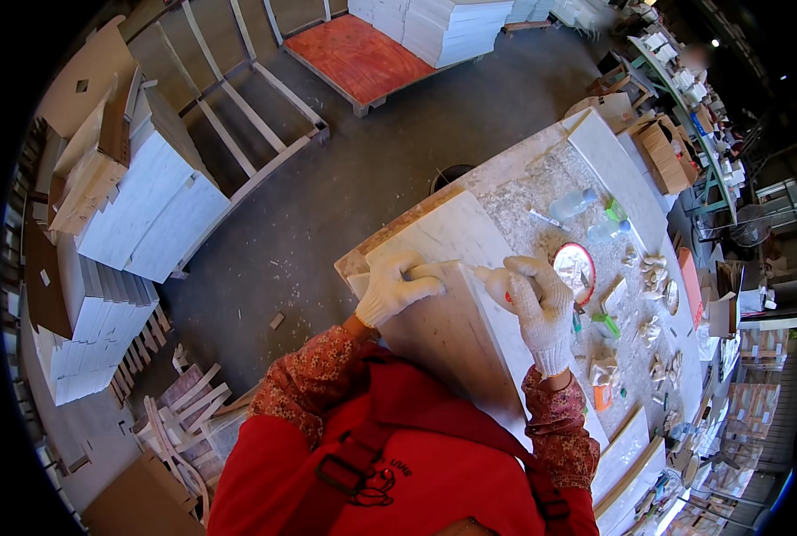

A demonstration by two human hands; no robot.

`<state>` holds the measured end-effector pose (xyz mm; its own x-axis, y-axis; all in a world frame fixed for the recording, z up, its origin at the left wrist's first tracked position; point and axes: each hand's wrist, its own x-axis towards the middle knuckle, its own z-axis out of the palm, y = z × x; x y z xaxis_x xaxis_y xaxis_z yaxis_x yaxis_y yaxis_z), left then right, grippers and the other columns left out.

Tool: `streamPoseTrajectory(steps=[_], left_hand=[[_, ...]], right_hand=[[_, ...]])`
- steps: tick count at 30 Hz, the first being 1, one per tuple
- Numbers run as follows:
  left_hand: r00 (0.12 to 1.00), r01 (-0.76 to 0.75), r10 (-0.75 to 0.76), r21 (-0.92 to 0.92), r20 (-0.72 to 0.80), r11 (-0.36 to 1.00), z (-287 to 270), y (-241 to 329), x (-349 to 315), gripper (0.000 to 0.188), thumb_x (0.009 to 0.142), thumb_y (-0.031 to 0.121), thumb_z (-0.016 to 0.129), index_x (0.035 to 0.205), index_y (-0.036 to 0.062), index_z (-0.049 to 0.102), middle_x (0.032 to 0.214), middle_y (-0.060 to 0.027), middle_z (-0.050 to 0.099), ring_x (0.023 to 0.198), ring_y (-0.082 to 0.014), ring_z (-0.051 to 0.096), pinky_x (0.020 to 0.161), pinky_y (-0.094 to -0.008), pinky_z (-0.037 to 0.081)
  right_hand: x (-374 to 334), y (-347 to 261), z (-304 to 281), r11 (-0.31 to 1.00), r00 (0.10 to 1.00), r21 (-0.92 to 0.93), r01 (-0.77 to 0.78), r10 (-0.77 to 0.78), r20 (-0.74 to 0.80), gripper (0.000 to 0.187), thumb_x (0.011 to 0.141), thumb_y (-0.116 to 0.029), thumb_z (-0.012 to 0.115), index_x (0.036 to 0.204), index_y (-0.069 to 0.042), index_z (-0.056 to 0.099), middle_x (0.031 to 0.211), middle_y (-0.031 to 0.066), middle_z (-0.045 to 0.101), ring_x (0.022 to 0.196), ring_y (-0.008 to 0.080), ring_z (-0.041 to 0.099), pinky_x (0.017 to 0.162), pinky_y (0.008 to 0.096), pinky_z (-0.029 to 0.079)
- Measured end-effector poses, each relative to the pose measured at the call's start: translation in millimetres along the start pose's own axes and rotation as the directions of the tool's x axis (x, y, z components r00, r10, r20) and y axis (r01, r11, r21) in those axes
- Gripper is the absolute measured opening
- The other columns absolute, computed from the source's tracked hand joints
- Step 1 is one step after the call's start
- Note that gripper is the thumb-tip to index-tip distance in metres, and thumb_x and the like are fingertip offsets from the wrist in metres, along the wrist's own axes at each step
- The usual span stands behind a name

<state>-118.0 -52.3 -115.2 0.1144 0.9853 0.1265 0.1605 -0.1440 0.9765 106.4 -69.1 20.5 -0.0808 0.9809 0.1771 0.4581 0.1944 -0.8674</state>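
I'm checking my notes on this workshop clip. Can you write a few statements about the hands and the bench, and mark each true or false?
1. Both hands wear white knit gloves. True: left hand, right hand.
2. The right hand holds a squeeze bottle with its nozzle toward the marble slab. True.
3. The left hand is lifted clear of the slab. False: it rests on the slab's upper edge.
4. The red-rimmed round dish lies on the floor. False: it lies on the bench, right of the hands.
5. Two clear plastic bottles lie on the bench. True.
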Motion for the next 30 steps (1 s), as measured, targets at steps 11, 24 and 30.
streamPoseTrajectory(steps=[11,24,30], left_hand=[[0.999,0.036,-0.036,-0.066,-0.001,0.997,0.2,-1.0,0.0,0.030,0.070,0.031,0.083,0.074,0.0048,0.068,0.069,-0.0070,0.062,0.067,-0.0168,0.057,0.062,-0.0327,0.044],[0.993,0.110,-0.112,-0.037,-0.048,0.993,19.6,-14.8,14.0,0.034,0.064,0.023,0.081,0.060,0.0041,0.053,0.057,-0.0033,0.049,0.056,-0.0125,0.046,0.052,-0.0314,0.035],[0.984,0.174,-0.178,-0.176,-0.011,0.969,26.4,-6.2,21.0,0.033,0.069,0.019,0.081,0.059,0.0031,0.054,0.058,0.0003,0.052,0.057,-0.0093,0.047,0.051,-0.0311,0.037]], right_hand=[[6.3,15.4,-2.8,0.916,0.982,0.367,-0.161,0.188,-0.037,0.031,0.096,-0.018,0.063,0.119,0.003,0.065,0.102,0.0072,0.068,0.092,0.0129,0.063,0.079,0.0270,0.052],[45.5,314.1,-110.1,0.828,0.786,-0.248,-0.502,0.318,-0.530,0.047,0.091,-0.048,0.062,0.099,-0.003,0.074,0.088,0.0154,0.072,0.082,0.0268,0.068,0.074,0.0402,0.050],[40.3,390.0,-141.4,0.660,0.783,-0.463,-0.592,0.333,-0.526,0.066,0.086,-0.062,0.060,0.123,-0.007,0.067,0.119,0.0210,0.067,0.110,0.0379,0.063,0.094,0.0474,0.046]])
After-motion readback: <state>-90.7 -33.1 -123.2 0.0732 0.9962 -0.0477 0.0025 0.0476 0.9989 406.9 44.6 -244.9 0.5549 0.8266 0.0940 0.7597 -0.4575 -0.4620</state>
